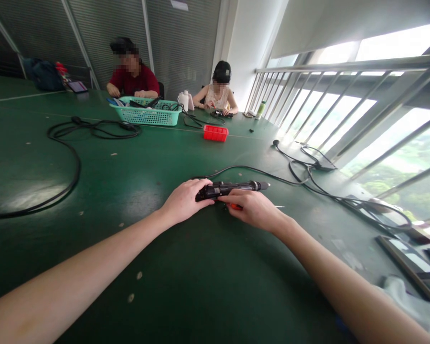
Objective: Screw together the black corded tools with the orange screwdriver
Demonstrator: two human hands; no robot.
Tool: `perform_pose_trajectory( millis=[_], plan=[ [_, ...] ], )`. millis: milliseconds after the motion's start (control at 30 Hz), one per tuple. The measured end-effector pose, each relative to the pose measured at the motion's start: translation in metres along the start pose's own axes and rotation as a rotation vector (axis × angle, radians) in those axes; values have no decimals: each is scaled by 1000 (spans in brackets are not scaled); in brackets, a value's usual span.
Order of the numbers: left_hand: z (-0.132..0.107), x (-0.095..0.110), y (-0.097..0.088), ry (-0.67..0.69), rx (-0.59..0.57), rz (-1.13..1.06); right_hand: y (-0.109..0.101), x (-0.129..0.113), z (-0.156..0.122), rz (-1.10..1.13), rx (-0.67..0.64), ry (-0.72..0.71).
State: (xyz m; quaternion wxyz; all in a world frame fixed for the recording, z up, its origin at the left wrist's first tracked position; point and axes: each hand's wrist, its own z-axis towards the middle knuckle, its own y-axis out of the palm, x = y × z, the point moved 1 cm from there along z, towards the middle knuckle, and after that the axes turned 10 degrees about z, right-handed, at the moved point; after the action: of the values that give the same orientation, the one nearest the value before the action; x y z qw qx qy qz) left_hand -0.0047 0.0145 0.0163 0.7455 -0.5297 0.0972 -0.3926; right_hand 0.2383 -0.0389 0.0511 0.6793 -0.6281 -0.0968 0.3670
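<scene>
A black corded power drill [241, 186] lies across the green table [186, 267] in front of me, its chuck end to the right. My left hand [188, 198] grips its left end, thumb on the near side and fingers over the top. Against the drill's near side rest the fingertips of my right hand [252, 208], curled closed. An orange handle [235, 207] shows under those fingers, and a thin pale shaft pokes out on the hand's other side. It looks like a screwdriver, mostly hidden by the palm.
Beyond the drill stand a red tray [215, 134] and a turquoise basket [146, 113] of tools. Black cables [93, 125] lie left and right. Two people [134, 76] sit at the far side. A railing [329, 105] borders the right; a frame and cloth [408, 298] lie near right.
</scene>
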Motion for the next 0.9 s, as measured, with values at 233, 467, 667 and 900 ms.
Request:
perform_pose_trajectory(
  millis=[233, 467, 667, 900],
  plan=[
    [0, -1, 1, 11, 0, -17, -7, -5, 0, 19, 33, 61],
    [0, -1, 0, 7, -13, -26, -2, -4, 0, 3, 16, 69],
    [0, 0, 1, 2, -4, -28, -4, -6, 1, 9, 28, 103],
    [0, -1, 1, 8, -8, -33, -4, -6, 0, 9, 15, 87]
  ],
)
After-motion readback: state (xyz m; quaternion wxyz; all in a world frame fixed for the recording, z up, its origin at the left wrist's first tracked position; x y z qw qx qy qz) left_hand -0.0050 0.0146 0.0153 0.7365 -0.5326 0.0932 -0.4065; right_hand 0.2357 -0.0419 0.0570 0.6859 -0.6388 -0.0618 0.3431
